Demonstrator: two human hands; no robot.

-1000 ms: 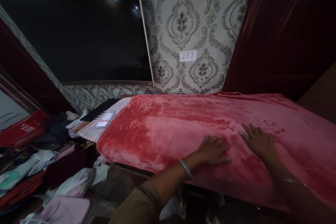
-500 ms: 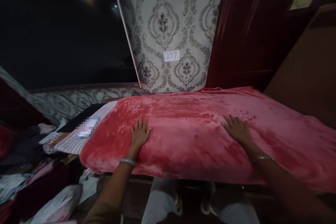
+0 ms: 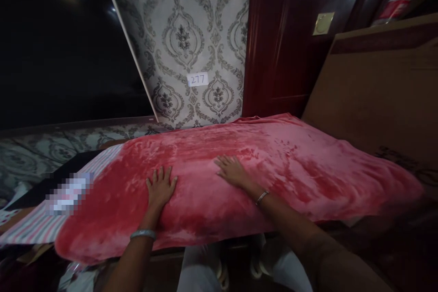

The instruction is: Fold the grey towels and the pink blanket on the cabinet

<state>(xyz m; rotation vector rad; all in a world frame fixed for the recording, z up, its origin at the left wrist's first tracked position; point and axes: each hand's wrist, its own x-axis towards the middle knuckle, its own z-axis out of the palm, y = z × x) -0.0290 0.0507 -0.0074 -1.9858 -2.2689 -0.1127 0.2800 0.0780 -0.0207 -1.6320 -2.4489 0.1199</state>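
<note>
A plush red-and-pink blanket (image 3: 205,210) lies spread over a long low surface in front of me. Flat on its left half rests my left hand (image 3: 160,188), fingers spread. My right hand (image 3: 233,171) also lies palm down on the blanket, near its middle, with the fingers stretched toward the left. Neither hand grips the cloth. Beyond the blanket's left edge shows a striped cloth (image 3: 37,226), part of it blurred out by a pixel patch. What the blanket covers is hidden.
A large dark screen (image 3: 68,50) stands behind on the left. On the patterned wall is a paper label (image 3: 197,79) reading 277. To the right leans a big cardboard box (image 3: 379,82) with a bottle (image 3: 398,2) above it. Several loose cloths lie at lower left.
The view has turned to the right, bringing the bottle and more of the box into sight. My right hand has slid left across the blanket, closer to my left hand, which stays on the blanket.
</note>
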